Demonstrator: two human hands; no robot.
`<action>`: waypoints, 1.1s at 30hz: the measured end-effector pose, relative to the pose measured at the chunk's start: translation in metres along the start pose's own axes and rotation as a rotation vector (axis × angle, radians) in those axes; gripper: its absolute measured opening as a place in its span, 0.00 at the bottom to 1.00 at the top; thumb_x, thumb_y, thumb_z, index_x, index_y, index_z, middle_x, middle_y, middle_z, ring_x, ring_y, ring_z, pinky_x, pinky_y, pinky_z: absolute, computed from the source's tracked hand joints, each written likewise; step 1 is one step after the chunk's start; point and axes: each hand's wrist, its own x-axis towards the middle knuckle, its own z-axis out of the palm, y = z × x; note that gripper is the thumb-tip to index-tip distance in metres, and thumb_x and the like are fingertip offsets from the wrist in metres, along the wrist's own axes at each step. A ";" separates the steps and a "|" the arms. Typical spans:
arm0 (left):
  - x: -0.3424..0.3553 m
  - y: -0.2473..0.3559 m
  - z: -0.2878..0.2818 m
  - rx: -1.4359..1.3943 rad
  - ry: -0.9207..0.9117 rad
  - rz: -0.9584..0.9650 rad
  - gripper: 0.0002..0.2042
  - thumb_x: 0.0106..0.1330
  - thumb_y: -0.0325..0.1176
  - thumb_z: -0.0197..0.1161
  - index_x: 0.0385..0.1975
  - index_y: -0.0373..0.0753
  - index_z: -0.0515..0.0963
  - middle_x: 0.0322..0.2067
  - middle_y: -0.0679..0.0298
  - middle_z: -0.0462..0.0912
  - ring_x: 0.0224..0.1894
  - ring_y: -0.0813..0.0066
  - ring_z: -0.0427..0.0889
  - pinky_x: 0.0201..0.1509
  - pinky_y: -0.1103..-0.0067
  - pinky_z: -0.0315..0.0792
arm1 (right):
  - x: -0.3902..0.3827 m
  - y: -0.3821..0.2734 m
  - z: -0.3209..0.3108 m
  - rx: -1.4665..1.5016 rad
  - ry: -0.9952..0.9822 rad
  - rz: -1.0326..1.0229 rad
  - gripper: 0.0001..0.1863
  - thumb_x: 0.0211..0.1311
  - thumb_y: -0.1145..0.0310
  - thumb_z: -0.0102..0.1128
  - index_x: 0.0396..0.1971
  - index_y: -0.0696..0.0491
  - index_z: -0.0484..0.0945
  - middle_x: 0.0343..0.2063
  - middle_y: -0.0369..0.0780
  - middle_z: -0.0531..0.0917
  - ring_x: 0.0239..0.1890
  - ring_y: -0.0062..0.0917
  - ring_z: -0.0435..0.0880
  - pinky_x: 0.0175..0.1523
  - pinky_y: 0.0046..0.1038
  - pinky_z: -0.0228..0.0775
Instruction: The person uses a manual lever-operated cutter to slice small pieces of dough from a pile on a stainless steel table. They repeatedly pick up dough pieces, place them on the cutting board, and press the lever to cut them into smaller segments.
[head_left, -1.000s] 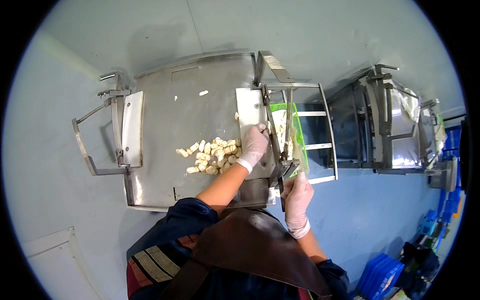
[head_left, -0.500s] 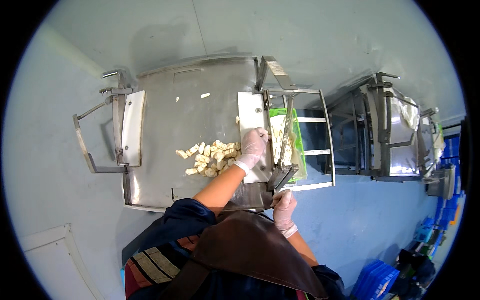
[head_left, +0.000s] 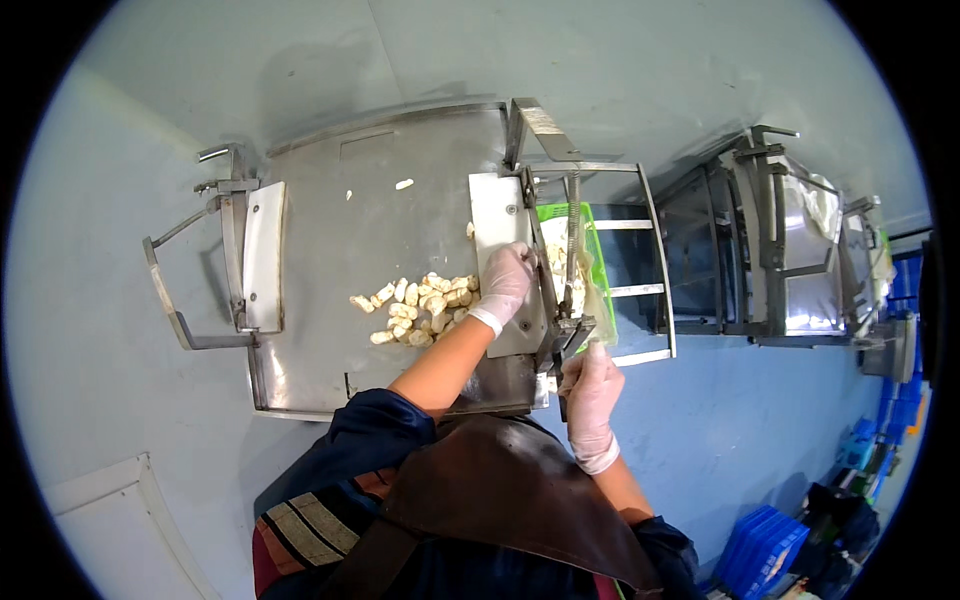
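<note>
Pale, knobbly pieces of food (head_left: 430, 305), perhaps root or mushroom, lie heaped on the steel worktable (head_left: 400, 230). My gloved left hand (head_left: 508, 280) rests on the white board (head_left: 495, 210) at the table's right edge. Its fingers are closed beside the upright bar of a hand-operated cutter (head_left: 543, 240); whatever they hold is hidden. Lower right, my gloved right hand (head_left: 592, 395) is wrapped around the dark lever handle (head_left: 563, 405) at the cutter's near end. Just beyond the cutter, a green basket (head_left: 598, 265) holds pale cut pieces, with a translucent liner over its near side.
A metal rack (head_left: 650, 260) extends to the right of the cutter, around the basket. Another white board with a similar metal frame (head_left: 235, 250) stands on the table's left side. Farther right are more steel cutting stations (head_left: 800, 240). Blue crates (head_left: 760, 545) stand at lower right.
My right hand has moved up and to the right, and the cutter's near end has shifted slightly with it. My left hand stays at the board, and the view has tilted a little.
</note>
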 end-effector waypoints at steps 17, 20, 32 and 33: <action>-0.012 -0.083 -0.224 0.451 0.097 -0.024 0.09 0.47 0.32 0.56 0.29 0.40 0.78 0.29 0.57 0.79 0.34 0.60 0.78 0.39 0.72 0.70 | 0.005 0.113 -0.012 -0.047 -0.053 -0.217 0.32 0.58 0.42 0.38 0.13 0.58 0.67 0.07 0.36 0.69 0.08 0.17 0.67 0.14 0.19 0.57; -0.044 -0.085 -0.212 0.734 -0.013 -0.041 0.09 0.46 0.31 0.56 0.29 0.42 0.78 0.31 0.60 0.79 0.36 0.60 0.77 0.42 0.70 0.69 | 0.007 0.113 -0.013 -0.056 -0.050 -0.212 0.32 0.58 0.42 0.38 0.12 0.58 0.67 0.06 0.36 0.68 0.08 0.17 0.67 0.14 0.19 0.56; 0.001 -0.008 -0.079 -0.257 0.142 0.116 0.06 0.50 0.25 0.60 0.26 0.36 0.71 0.22 0.68 0.75 0.24 0.84 0.70 0.29 0.85 0.67 | 0.005 0.104 -0.015 -0.059 -0.081 -0.228 0.33 0.57 0.40 0.39 0.12 0.58 0.68 0.07 0.36 0.69 0.09 0.17 0.67 0.15 0.20 0.58; 0.008 -0.010 -0.053 -0.318 0.036 0.133 0.05 0.51 0.24 0.59 0.25 0.36 0.70 0.20 0.68 0.74 0.22 0.84 0.69 0.27 0.84 0.66 | 0.005 0.104 -0.014 -0.063 -0.085 -0.227 0.33 0.57 0.41 0.40 0.12 0.58 0.68 0.07 0.36 0.69 0.09 0.17 0.68 0.15 0.20 0.58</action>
